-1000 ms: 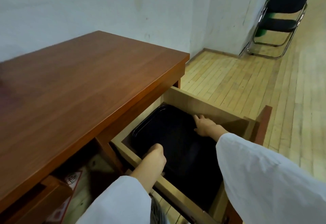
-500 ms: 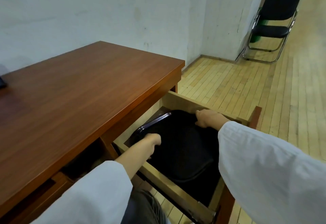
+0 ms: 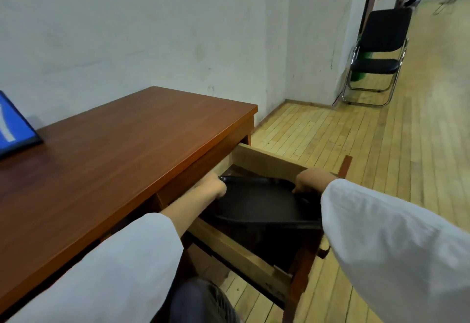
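Tray [image 3: 256, 202], black, sits tilted inside open drawer [image 3: 264, 161] under the wooden surface [image 3: 122, 149], far edge raised. Left hand [image 3: 212, 185] grips its far left corner, fingers curled on the rim. Right hand [image 3: 314, 179] grips its far right corner. Blue folder [image 3: 12, 127] lies at the surface's left end.

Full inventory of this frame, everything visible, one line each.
tray: 1, black, tilted in the drawer
drawer: 1, pale wood, pulled out of the desk
desk: 1, reddish-brown, left of view
blue board: 1, blue, desk's far left, cut off
folding chair: 1, black, chrome frame, far right
green object: 1, green, behind the chair, unclear
floor: 1, pale wood strips, right
sleeves: 2, white, foreground
left hand: 1, grips tray's left corner
right hand: 1, grips tray's right corner
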A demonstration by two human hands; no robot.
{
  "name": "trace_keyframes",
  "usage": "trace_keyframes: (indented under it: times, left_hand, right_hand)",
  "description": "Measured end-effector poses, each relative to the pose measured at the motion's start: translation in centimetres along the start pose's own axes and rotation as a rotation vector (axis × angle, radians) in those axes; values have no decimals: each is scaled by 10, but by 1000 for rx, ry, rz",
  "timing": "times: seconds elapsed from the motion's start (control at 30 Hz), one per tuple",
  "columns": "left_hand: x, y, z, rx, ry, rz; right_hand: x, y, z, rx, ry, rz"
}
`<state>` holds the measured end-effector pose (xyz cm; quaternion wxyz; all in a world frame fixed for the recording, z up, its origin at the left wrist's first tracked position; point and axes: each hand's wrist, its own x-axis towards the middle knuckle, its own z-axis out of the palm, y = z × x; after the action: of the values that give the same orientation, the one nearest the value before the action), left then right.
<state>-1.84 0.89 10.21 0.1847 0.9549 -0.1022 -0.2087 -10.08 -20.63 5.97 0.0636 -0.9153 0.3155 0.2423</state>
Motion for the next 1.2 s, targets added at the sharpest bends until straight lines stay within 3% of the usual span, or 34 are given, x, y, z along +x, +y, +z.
trace_keyframes:
  times: [0.37,0.6,0.83,1.2]
  left_hand:
    - [-73,14,-22,135,154,272]
    - [-107,3,-65,20,293,344]
    - [-121,-88,-137,-116,466,260]
    - [-107,-259,-205,-370,691,-14]
  right_hand:
    - [-96,30,-9,178,76,89]
    - [-135,29,-8,431,468,-46]
    - [-158,-72,-55,389,705,-287]
    - [-140,-303,-105,173,686,-575]
